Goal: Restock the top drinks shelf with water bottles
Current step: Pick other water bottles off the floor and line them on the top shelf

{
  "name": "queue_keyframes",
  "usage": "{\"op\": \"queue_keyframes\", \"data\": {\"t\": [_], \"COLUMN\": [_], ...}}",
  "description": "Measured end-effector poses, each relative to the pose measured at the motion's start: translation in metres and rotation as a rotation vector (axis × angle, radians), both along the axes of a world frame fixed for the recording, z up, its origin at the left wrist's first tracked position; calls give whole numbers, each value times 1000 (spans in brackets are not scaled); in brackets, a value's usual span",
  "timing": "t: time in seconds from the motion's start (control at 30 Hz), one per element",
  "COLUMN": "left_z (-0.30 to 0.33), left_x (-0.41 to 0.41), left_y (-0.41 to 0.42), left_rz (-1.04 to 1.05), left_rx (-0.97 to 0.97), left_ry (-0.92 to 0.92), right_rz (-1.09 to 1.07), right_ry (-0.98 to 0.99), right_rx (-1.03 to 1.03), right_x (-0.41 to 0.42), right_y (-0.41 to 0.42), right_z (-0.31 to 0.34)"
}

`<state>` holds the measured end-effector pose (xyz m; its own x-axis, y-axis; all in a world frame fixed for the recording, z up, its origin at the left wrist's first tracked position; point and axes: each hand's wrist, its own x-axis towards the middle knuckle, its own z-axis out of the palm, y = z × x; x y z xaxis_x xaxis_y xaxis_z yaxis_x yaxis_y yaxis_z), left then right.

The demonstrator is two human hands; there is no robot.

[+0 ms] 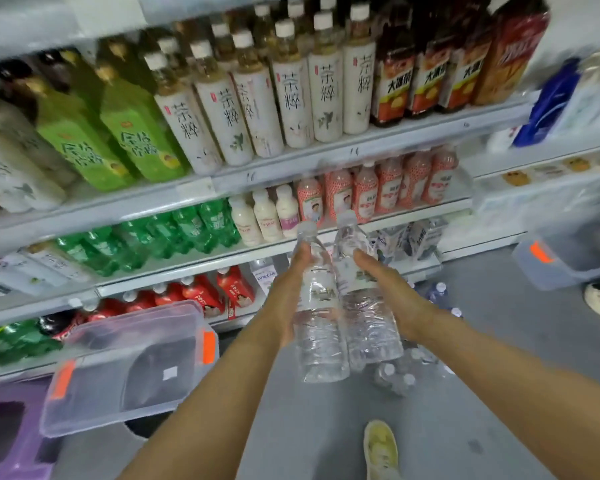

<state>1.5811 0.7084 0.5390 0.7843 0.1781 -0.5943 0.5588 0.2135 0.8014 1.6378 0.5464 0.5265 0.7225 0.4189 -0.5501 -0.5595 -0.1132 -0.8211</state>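
Clear storage bin (pixel 129 368): one at lower left, its lid fitted with two orange clips, tilted in front of the lower shelves.
Green-label bottles (pixel 118 133): two at the front of the upper shelf, on the left.
White tea bottles (pixel 257 109): six across the front row, more behind, blurred.
Dark tea bottles (pixel 426 74): three with orange labels, to the right of the white ones.
Left hand (pixel 288 296): fingers straight, palm pressed flat against the outer side of the left water bottle (pixel 317 320).
Water bottles: two clear ones, upright and touching side by side, squeezed between the palms in front of the middle shelves.
Right hand (pixel 392 299): fingers straight along the right water bottle (pixel 364 306), pressing inward.
Floor bottles (pixel 399 372): several clear ones below the hands; count unclear.
Yellow shoe (pixel 381 448): one, bottom centre.
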Motion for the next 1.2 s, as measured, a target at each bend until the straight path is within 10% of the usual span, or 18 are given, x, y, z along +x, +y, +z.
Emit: {"op": "queue_keyframes", "data": {"t": [0.87,1.2], "left_z": [296,382], "left_x": [40,63], "left_y": [63,97], "left_rz": [58,186], "left_rx": [-213,16], "left_ry": [-543,-695], "right_rz": [276,316], "right_ry": [-459,-780], "right_rx": [369,377], "right_x": [64,107], "right_y": [67,108], "right_z": [308,398]}}
